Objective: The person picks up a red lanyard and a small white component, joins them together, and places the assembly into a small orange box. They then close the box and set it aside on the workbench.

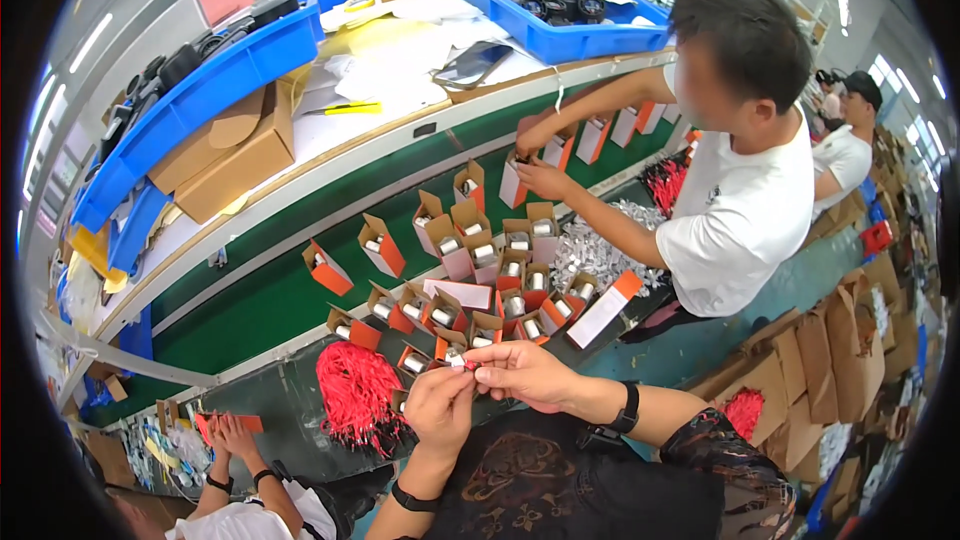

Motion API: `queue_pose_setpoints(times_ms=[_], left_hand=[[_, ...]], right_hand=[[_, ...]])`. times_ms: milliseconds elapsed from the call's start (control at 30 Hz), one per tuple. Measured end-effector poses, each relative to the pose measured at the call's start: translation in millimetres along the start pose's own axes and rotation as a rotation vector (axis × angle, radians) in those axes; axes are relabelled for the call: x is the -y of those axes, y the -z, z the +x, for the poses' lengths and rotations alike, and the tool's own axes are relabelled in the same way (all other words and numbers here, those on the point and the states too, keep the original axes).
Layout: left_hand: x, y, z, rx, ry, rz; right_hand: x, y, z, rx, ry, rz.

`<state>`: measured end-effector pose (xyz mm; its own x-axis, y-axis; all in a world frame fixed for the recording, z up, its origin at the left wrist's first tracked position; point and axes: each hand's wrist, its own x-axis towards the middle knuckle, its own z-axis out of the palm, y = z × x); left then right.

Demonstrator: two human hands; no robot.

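A green conveyor belt (235, 318) crosses the frame from lower left to upper right; if it jolts, the tall, open cartons standing on it could tip. The co-worker in a white T-shirt (735, 215), upper right, reaches over it with both hands at a carton, and a stray forearm could sweep the heap of silver packets (605, 250) beside them.

In the centre, open orange-sided cartons (387, 256) stand or lean so close together that one bump could spread through the cluster and spill a silver-white cylinder (537, 281). Left of the hands, a tangled bundle of red cords (358, 395) sits close enough for a wrist strap to snag and drag strands along.

At lower centre, the right hand (525, 376) and left hand (438, 410) meet, each pinching with thumb and fingertips at a small red-and-silver piece (470, 365) held between them, just in front of the nearest cartons. Its exact shape is too small to tell. With so little to grip, a slipped fingertip could drop it among the boxes, where it would be hard to spot.
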<state>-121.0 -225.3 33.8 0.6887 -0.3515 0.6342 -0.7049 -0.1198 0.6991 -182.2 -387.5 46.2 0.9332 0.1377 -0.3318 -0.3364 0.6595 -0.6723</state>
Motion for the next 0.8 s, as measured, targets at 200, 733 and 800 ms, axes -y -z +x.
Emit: queue_pose_setpoints(times_ms=[200,733,800], left_hand=[[12,2,-7,0.067,0.088,-0.275],[17,-36,-38,0.021,0.552,-0.291],[13,-40,-41,0.033,0.627,-0.245]], right_hand=[[-5,10,-5,-0.031,-0.077,-0.076],[80,91,-18,0.190,-0.123,-0.366],[102,114,-20,0.139,-0.048,-0.341]])
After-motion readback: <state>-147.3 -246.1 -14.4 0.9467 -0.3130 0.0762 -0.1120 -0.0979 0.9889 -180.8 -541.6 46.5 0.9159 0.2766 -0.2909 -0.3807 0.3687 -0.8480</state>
